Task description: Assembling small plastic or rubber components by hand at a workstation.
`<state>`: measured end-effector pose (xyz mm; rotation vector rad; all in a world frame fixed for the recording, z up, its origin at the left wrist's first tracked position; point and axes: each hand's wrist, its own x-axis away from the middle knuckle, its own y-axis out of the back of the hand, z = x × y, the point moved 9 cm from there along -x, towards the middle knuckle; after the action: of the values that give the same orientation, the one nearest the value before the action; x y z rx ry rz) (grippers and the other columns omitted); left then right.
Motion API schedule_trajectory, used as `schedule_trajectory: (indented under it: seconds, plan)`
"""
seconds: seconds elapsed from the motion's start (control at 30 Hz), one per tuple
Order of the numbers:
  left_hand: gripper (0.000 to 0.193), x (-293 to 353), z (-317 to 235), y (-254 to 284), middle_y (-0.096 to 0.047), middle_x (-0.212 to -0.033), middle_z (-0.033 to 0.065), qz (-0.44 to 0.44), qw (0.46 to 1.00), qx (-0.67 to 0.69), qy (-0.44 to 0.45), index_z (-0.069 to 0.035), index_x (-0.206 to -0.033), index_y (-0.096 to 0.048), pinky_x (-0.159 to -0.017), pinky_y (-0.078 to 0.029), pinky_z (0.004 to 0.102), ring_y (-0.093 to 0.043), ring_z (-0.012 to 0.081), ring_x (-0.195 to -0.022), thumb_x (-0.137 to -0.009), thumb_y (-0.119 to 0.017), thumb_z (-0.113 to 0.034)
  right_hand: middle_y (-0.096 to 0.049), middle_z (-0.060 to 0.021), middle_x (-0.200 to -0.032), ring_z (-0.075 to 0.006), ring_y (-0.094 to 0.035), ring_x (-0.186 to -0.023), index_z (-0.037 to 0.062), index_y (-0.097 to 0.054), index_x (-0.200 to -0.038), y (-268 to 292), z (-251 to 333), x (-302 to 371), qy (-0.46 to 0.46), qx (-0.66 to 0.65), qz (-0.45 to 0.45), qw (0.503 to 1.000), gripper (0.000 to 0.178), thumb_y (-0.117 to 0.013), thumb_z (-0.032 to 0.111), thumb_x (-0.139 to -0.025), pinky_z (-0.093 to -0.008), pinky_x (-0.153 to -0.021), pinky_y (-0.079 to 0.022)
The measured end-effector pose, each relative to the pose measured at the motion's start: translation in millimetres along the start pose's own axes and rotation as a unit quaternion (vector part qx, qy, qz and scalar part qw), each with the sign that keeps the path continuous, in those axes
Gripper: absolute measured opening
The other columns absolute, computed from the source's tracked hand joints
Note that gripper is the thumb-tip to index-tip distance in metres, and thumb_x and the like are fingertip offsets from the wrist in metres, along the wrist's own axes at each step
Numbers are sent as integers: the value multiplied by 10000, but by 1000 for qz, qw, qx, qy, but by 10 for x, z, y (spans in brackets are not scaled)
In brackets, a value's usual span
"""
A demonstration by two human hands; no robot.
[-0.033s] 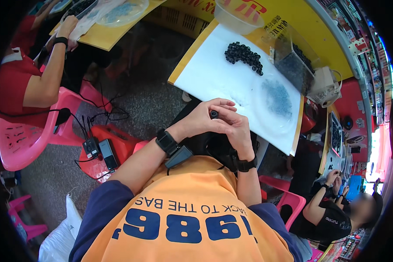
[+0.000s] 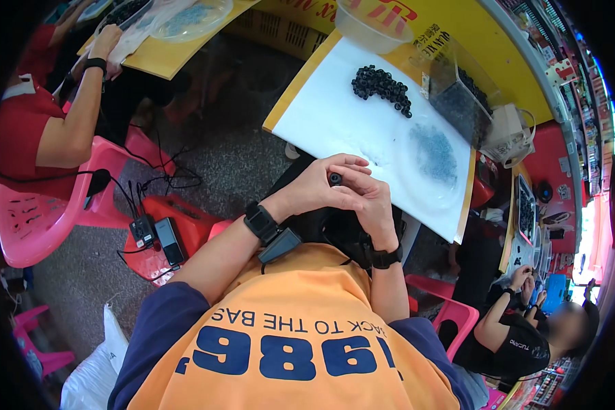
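Observation:
Both of my hands meet just off the near edge of the white-topped table. Between them a small round black piece with a hole in its end (image 2: 335,179) shows at the fingertips. My left hand (image 2: 314,186) curls around it from the left, fingers closed. From the right, my right hand (image 2: 370,203) pinches in against the same piece, its fingers overlapping the left ones. On the white tabletop (image 2: 321,113) lies a pile of similar black pieces (image 2: 379,87). Nearer the right edge, a shallow clear dish holds small pale-blue bits (image 2: 434,154).
A clear bin of black pieces (image 2: 458,92) and a translucent bowl (image 2: 372,27) stand at the table's far side. A red stool (image 2: 178,222) with a black device and cables is left of me. Co-workers sit at left (image 2: 41,130) and lower right (image 2: 506,335).

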<state>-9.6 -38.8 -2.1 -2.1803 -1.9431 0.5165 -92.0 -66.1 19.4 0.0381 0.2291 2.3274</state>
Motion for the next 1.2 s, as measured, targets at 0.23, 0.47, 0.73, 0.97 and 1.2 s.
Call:
schedule_trajectory:
  seconds: [0.23, 0.47, 0.73, 0.97, 1.2]
  plan:
    - [402, 99, -136, 39, -710, -1030, 53, -54, 988, -142, -38, 4, -1127, -687, -836, -531, 260, -640, 101, -911, -766, -799, -135, -720, -20, -952, -71, -643, -850, 13, -718, -1124, -21, -25, 38, 20, -19, 3, 1000, 278, -678, -23, -851, -221, -779, -523]
    - [449, 88, -40, 76, -697, -1091, 79, -50, 992, -110, -22, 8, -1243, -624, -873, -514, 256, -632, 113, -962, -814, -706, -97, -718, -16, -957, -64, -639, -885, 14, -708, -1147, -33, -118, 21, 16, -32, -6, 999, 293, -654, -32, -862, -208, -799, -513]
    - [597, 21, 108, 119, -583, -1356, 171, -49, 994, 92, -24, -19, -1502, -345, -1042, -461, 344, -585, 211, -1218, -999, -468, -316, -705, -51, -985, -92, -631, -903, -24, -667, -1216, 707, 306, -365, -92, -24, 117, 988, 321, -666, 44, -902, -248, -830, -509]
    - [733, -13, 144, 90, -625, -1297, 156, -48, 994, 96, 37, -15, -1439, -438, -1020, -467, 351, -603, 223, -1196, -1031, -284, -604, -679, -162, -1108, -131, -611, -808, -75, -551, -1255, 2684, 753, -1281, 5, -263, -210, 942, 375, -623, 148, -963, -247, -764, -497]
    - [735, 30, 263, 179, -651, -1231, 142, -77, 988, 107, 80, -16, -1404, -489, -984, -472, 339, -623, 201, -1128, -1033, -265, -610, -725, -119, -1035, -147, -654, -835, 8, -722, -1111, 1518, 52, -1552, -22, 181, -90, 979, 279, -714, 147, -870, -276, -728, -489]
